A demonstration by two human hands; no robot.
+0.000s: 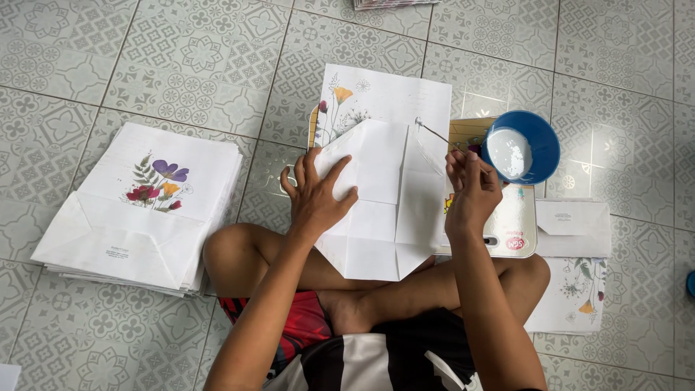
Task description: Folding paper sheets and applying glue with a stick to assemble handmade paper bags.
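while the person sits cross-legged on the tiled floor (pixel 181 65), a white paper bag (pixel 376 195) lies flat across the lap and a board (pixel 517 224), and every place below is given from that bag. its folded bottom flaps face up, spread into a diamond of creases, and its far end shows printed flowers in orange and purple.

the left hand (pixel 315 195) rests on the bag's left side, palm down, fingers spread wide and flat on the paper, gripping nothing. the right hand (pixel 470 192) sits at the bag's right edge, fingers curled closed around a thin stick (pixel 434 132) whose tip reaches up and left onto the bag's upper right part.

just right of the bag, beyond the right hand, stands a blue bowl (pixel 523 147) with a white liquid inside; it sits on the board, which also carries a colourful print. further right, flat on the floor, lie more bags (pixel 575 253), one folded end up and one showing a flower print lower down.

well to the left of the bag, a thick stack (pixel 137 210) of like bags lies on the floor, the top one showing purple, red and yellow flowers. another pile's edge (pixel 391 3) shows far above the bag at the frame's top.
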